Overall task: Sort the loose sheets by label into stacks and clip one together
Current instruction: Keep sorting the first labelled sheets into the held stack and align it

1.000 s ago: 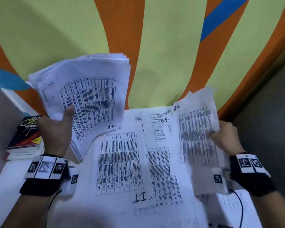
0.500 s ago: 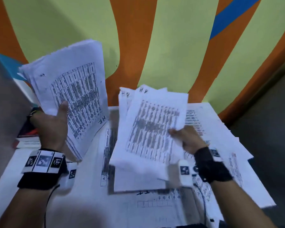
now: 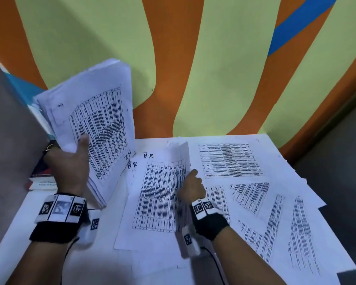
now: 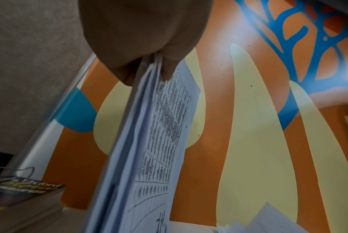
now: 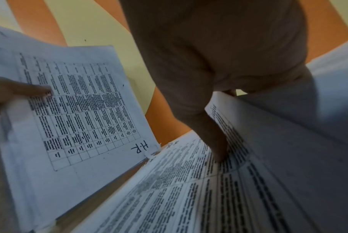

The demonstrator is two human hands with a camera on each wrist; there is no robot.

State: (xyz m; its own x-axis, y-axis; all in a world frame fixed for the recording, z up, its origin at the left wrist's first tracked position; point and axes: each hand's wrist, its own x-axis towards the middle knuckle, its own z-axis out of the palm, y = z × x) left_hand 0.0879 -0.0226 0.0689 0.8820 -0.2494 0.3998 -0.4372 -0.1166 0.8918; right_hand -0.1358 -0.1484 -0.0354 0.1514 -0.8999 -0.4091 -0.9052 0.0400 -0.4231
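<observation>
While my left hand (image 3: 68, 165) grips the raised H.R stack (image 3: 95, 128), my right hand (image 3: 190, 187) pinches several H.R sheets (image 3: 160, 194) on the bench (image 3: 12, 227); I should align edges before merging them.

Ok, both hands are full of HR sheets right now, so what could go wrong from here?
1. The left hand holds the thick HR stack up by one edge with a thumb grip; sheets could fan out or slip.
2. The right hand pinches a smaller HR bundle that lies over other papers; an unsorted sheet could get picked up with it.
3. The loose sheets overhang the table's right edge and may slide off.
</observation>
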